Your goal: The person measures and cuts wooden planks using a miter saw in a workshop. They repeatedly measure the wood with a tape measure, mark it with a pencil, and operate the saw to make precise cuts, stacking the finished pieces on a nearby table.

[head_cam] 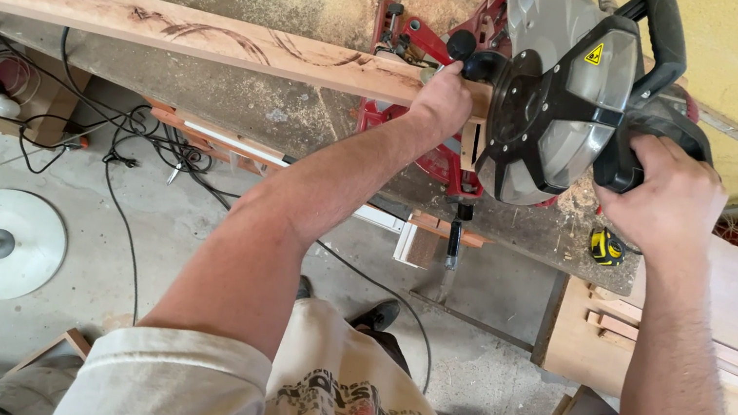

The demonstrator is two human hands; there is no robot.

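Sawdust-covered workbench carries a red mitre saw. Left hand presses flat on the long wooden board, pinning it across the saw bed beside the blade guard; right hand is wrapped around the black saw handle, controlling the head.

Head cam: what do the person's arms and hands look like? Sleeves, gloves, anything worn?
Both hands are bare: no gloves, rings or watch visible on the left hand or the right hand. Both forearms are uncovered and hairy. The left arm comes out of a short, off-white T-shirt sleeve; the shirt front carries a dark and red print. The right arm's sleeve is out of frame.
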